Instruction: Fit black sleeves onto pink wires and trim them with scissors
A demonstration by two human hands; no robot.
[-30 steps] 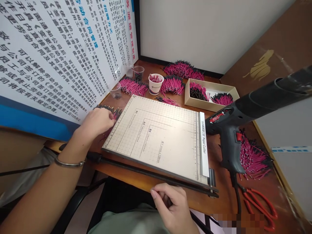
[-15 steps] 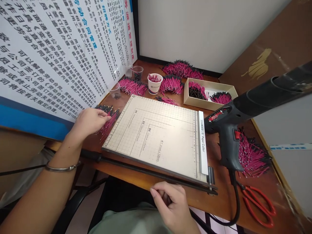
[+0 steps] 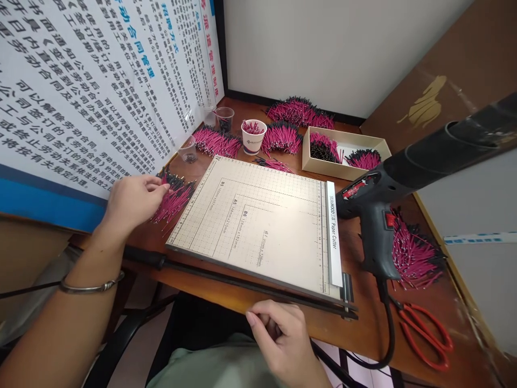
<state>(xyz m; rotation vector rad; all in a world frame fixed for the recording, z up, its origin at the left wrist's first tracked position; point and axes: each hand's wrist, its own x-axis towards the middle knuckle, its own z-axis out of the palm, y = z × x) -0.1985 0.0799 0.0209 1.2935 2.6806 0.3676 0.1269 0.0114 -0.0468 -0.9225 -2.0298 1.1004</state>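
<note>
My left hand (image 3: 133,202) is at the left pile of pink wires with black ends (image 3: 177,199), its thumb and fingers pinched together at the pile's near side. Whether a wire is between the fingertips is too small to tell. At the table's front edge, my right hand (image 3: 283,331) is closed, thumb against the curled forefinger; anything inside is hidden. Between the hands lies a cream paper cutter board (image 3: 250,226) with printed grid lines. Its black cutting arm (image 3: 226,277) runs along the near side, lowered.
A black heat gun (image 3: 375,215) stands right of the board, its cord hanging down near red-handled scissors (image 3: 426,334). Behind are a paper cup (image 3: 253,143) of wires, clear plastic cups (image 3: 224,119), a cardboard box (image 3: 335,168) with wires, and more wire piles (image 3: 299,111).
My left hand has drawn back a little to the left from over the wire pile. My right hand has stayed closed in nearly the same place. The view has shifted slightly.
</note>
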